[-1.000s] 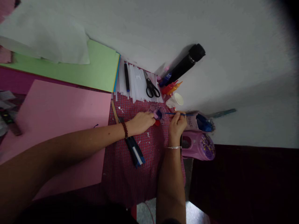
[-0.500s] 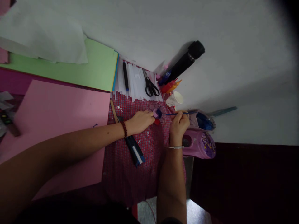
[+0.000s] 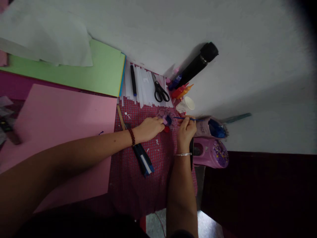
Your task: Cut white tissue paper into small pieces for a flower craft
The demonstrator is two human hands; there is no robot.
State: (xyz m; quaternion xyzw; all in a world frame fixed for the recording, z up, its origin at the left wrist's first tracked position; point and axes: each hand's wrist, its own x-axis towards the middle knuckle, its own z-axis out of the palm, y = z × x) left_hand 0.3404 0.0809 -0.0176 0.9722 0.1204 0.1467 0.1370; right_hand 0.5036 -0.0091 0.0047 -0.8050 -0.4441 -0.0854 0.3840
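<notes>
My left hand [image 3: 149, 128] rests on the red checked cloth [image 3: 148, 178], its fingers closed on the edge of a small clear paint palette [image 3: 167, 118] with blue and red wells. My right hand [image 3: 186, 130] is closed on a thin blue paintbrush [image 3: 182, 118], whose tip points left into the palette's blue well. A bead bracelet is on my left wrist and a metal bangle on my right.
Black scissors [image 3: 160, 91] and a black pen [image 3: 133, 80] lie on white paper strips [image 3: 145, 86]. Paint bottles [image 3: 180, 90], a black flask [image 3: 196, 64], a white cup [image 3: 187, 105] and a pink jug [image 3: 210, 153] crowd the right. Pink sheet [image 3: 61, 132] and green sheet [image 3: 81, 71] lie left.
My right hand has shifted a little left with the brush, bringing its tip over the palette. My left hand has stayed on the palette.
</notes>
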